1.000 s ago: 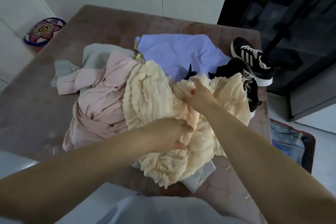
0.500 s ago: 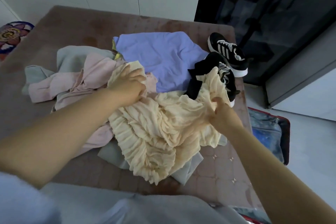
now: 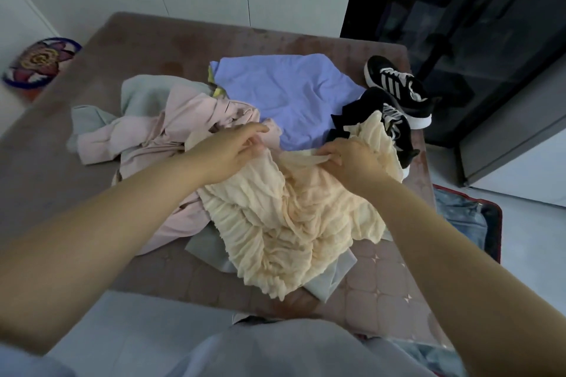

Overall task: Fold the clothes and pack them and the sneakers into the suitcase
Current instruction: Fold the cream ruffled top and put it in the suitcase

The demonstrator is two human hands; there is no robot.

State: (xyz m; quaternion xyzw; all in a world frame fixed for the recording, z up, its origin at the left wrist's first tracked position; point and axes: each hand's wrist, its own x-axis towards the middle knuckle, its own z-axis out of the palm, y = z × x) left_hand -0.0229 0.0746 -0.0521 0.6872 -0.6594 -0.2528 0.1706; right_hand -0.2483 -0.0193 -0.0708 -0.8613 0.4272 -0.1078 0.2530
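A crumpled cream pleated garment (image 3: 284,223) lies on top of a pile of clothes on the brown mattress (image 3: 137,49). My left hand (image 3: 228,151) pinches its upper left edge. My right hand (image 3: 349,159) grips its top edge near the sneakers. Under and beside it lie a pink garment (image 3: 159,131), a pale grey-green garment (image 3: 137,95) and a lilac top (image 3: 284,95). Two black sneakers with white stripes (image 3: 398,92) sit at the mattress's right edge, the nearer one partly covered by cream cloth. The open red suitcase (image 3: 490,223) lies on the floor to the right.
A dark glass-fronted cabinet (image 3: 459,24) stands behind the sneakers. White walls run behind the mattress. A colourful round mat (image 3: 39,63) lies on the floor at the left. Blue denim (image 3: 459,217) shows inside the suitcase.
Both hands have shifted along the cream garment to its top edge. The right hand rose from the lower right side toward the sneakers; the left moved right, and the cloth spread out flatter.
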